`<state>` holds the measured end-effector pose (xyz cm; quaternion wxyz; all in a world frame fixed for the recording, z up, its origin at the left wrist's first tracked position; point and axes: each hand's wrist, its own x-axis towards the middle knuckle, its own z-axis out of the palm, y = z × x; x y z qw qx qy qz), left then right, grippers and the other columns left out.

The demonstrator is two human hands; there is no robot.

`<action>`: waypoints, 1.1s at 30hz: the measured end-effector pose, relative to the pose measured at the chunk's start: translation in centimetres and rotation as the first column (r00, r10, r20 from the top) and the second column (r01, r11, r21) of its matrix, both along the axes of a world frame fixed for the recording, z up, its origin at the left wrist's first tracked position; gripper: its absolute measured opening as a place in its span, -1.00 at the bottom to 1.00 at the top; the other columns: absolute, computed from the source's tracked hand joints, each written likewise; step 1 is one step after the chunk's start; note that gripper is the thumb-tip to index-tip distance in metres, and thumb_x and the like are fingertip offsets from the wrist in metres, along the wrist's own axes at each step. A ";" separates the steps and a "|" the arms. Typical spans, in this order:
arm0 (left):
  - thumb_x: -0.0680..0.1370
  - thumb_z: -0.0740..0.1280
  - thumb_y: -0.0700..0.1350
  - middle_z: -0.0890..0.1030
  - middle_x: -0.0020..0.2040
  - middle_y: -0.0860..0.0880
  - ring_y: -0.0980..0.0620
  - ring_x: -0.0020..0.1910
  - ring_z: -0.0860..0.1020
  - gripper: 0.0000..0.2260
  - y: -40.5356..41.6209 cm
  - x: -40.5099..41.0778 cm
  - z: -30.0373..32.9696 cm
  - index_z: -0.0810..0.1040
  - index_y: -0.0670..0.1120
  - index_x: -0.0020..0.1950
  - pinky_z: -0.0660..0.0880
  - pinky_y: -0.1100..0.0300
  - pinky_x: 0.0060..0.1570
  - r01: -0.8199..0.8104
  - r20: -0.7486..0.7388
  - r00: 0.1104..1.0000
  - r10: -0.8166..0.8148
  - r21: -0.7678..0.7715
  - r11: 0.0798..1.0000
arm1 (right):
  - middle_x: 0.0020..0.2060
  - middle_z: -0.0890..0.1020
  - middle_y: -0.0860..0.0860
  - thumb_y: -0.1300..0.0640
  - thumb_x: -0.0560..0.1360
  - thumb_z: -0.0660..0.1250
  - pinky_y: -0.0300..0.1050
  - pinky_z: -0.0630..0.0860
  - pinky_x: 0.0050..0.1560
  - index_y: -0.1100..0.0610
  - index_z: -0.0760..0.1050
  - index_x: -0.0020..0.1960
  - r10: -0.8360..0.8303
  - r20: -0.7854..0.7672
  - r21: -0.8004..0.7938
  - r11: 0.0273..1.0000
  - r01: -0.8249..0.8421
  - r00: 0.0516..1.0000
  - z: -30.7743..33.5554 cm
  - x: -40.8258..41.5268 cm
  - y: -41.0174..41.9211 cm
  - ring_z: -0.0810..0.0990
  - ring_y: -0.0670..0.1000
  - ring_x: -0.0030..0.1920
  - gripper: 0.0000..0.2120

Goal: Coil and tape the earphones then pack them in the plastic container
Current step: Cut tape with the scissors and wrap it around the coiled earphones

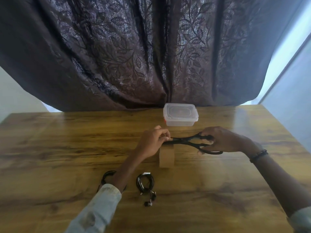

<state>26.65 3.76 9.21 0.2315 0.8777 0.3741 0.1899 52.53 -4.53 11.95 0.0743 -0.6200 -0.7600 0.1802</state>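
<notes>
A coiled pair of black earphones [145, 184] lies near the table's front, its buds trailing toward me. A second black coil [107, 176] shows partly from under my left forearm. My left hand [154, 142] pinches the end of a strip pulled up from a brown tape roll [166, 156] standing on edge. My right hand [222, 140] grips black scissors [190, 142] by the handles, the blades pointing left at the strip by my left fingers. A clear plastic container [180, 115] with its lid on sits at the back of the table.
The wooden table [67, 148] spans the view, its right edge running diagonally. A dark patterned curtain [151, 56] hangs right behind the far edge. A black bracelet sits on my right wrist.
</notes>
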 end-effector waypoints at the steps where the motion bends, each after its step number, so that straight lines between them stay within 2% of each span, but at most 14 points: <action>1: 0.57 0.29 -0.05 0.52 -0.09 0.05 0.22 -0.40 0.36 -0.91 0.0 0.0 0.0 0.58 -0.01 -0.02 0.32 0.43 -0.42 -0.005 -0.001 1.000 0.005 -0.001 1.000 | -0.35 0.44 -0.19 -0.29 0.25 0.48 -0.31 0.32 -0.34 -0.06 0.44 -0.24 -0.002 -0.001 0.004 1.000 0.002 1.000 0.0 0.0 0.0 0.38 -0.14 -0.35 -0.64; 5: 0.57 0.28 -0.02 0.49 -0.07 0.06 0.21 -0.38 0.36 -0.90 -0.1 0.0 -0.3 0.57 0.01 -0.01 0.19 0.39 -0.46 -0.027 0.003 1.000 0.027 -0.006 1.000 | -0.36 0.46 -0.19 -0.44 0.20 0.35 -0.23 0.36 -0.34 -0.07 0.47 -0.24 0.001 -0.023 0.012 1.000 -0.001 1.000 -0.1 0.1 0.0 0.40 -0.13 -0.36 -0.55; 9: 0.57 0.29 -0.03 0.41 -0.10 0.11 0.24 -0.33 0.36 -0.90 -0.2 0.1 -0.4 0.57 0.00 -0.01 0.20 0.41 -0.43 -0.038 0.020 0.999 0.038 -0.019 0.999 | -0.36 0.46 -0.20 -0.40 0.22 0.41 -0.15 0.43 -0.30 -0.08 0.47 -0.26 -0.012 0.015 0.020 1.000 0.011 1.000 -0.1 -0.2 -0.2 0.43 -0.12 -0.34 -0.59; 14: 0.57 0.29 -0.03 0.40 -0.09 0.12 0.24 -0.32 0.36 -0.91 -0.3 0.0 -0.4 0.57 0.01 0.00 0.26 0.43 -0.44 -0.044 0.017 0.999 0.044 -0.016 0.999 | -0.36 0.47 -0.20 -0.48 0.19 0.31 -0.12 0.44 -0.33 -0.02 0.54 -0.22 -0.007 -0.004 0.053 0.999 0.007 1.000 -0.4 -0.2 -0.1 0.43 -0.10 -0.36 -0.47; 18: 0.57 0.28 -0.03 0.42 -0.06 0.09 0.23 -0.32 0.36 -0.90 -0.4 0.0 -0.3 0.57 0.00 -0.01 0.33 0.45 -0.38 -0.060 0.031 0.998 0.061 -0.034 0.998 | -0.36 0.47 -0.23 -0.32 0.30 0.40 -0.26 0.41 -0.37 0.00 0.58 -0.14 -0.009 0.035 0.049 0.999 0.007 0.999 -0.3 -0.4 -0.2 0.45 -0.12 -0.39 -0.60; 21: 0.57 0.29 -0.05 0.43 0.01 0.07 0.22 -0.32 0.37 -0.90 -0.6 0.2 -0.5 0.57 -0.01 0.00 0.32 0.43 -0.41 -0.086 0.044 0.995 0.087 -0.035 0.996 | -0.35 0.47 -0.23 -0.31 0.32 0.40 -0.20 0.47 -0.34 -0.02 0.60 -0.08 -0.007 0.059 0.045 0.999 0.004 0.998 -0.3 -0.4 -0.2 0.47 -0.11 -0.37 -0.61; 23: 0.57 0.30 -0.05 0.42 0.16 0.08 0.22 -0.23 0.43 -0.92 -0.6 0.3 -0.9 0.56 0.00 -0.02 0.25 0.42 -0.42 -0.100 0.047 0.994 0.101 -0.018 0.995 | -0.36 0.46 -0.24 -0.26 0.34 0.42 -0.15 0.50 -0.32 -0.03 0.58 -0.11 -0.007 0.059 0.037 0.999 0.005 0.998 -0.3 -0.4 -0.2 0.46 -0.12 -0.37 -0.68; 25: 0.55 0.31 -0.04 0.35 0.31 0.07 0.13 -0.02 0.49 -0.94 -0.6 0.3 -1.4 0.56 0.02 -0.05 0.25 0.44 -0.32 -0.105 0.055 0.993 0.105 0.009 0.994 | -0.36 0.45 -0.26 -0.22 0.36 0.43 -0.16 0.49 -0.32 -0.09 0.53 -0.16 -0.009 0.057 0.027 1.000 0.007 0.998 -0.2 -0.5 -0.2 0.45 -0.13 -0.38 -0.77; 27: 0.54 0.32 -0.03 0.31 0.37 0.06 0.03 0.18 0.47 -0.96 -0.5 0.4 -1.7 0.55 0.04 -0.08 0.36 0.37 -0.16 -0.111 0.062 0.992 0.109 0.019 0.994 | -0.36 0.47 -0.25 -0.21 0.35 0.44 -0.14 0.50 -0.33 -0.10 0.54 -0.15 -0.018 0.042 0.019 1.000 0.018 0.999 -0.2 -0.4 -0.2 0.47 -0.11 -0.37 -0.78; 29: 0.54 0.33 -0.03 0.31 0.38 0.06 -0.02 0.35 0.35 -0.96 -0.5 0.4 -1.9 0.55 0.05 -0.10 0.48 0.16 0.05 -0.114 0.064 0.991 0.113 0.007 0.993 | -0.35 0.51 -0.21 -0.25 0.33 0.44 -0.04 0.53 -0.33 -0.12 0.57 -0.13 -0.024 0.035 0.016 1.000 0.023 0.999 -0.2 -0.3 -0.2 0.49 -0.06 -0.36 -0.75; 31: 0.53 0.34 -0.04 0.32 0.39 0.05 -0.04 0.44 0.23 -0.96 -0.4 0.4 -1.8 0.55 0.06 -0.12 0.42 -0.08 0.25 -0.120 0.069 0.990 0.120 -0.002 0.993 | -0.35 0.52 -0.19 -0.29 0.32 0.42 0.01 0.54 -0.32 -0.16 0.56 -0.14 -0.030 0.031 0.019 0.999 0.029 0.999 -0.3 -0.2 -0.2 0.49 -0.04 -0.36 -0.75; 33: 0.52 0.35 -0.05 0.32 0.39 0.04 -0.05 0.46 0.20 -0.97 -0.4 0.4 -1.7 0.56 0.05 -0.12 0.34 -0.16 0.32 -0.131 0.069 0.989 0.131 -0.001 0.991 | -0.36 0.51 -0.20 -0.37 0.29 0.38 -0.02 0.54 -0.33 -0.13 0.57 -0.13 -0.026 0.037 0.029 0.999 0.025 0.999 -0.2 -0.3 -0.2 0.49 -0.07 -0.37 -0.66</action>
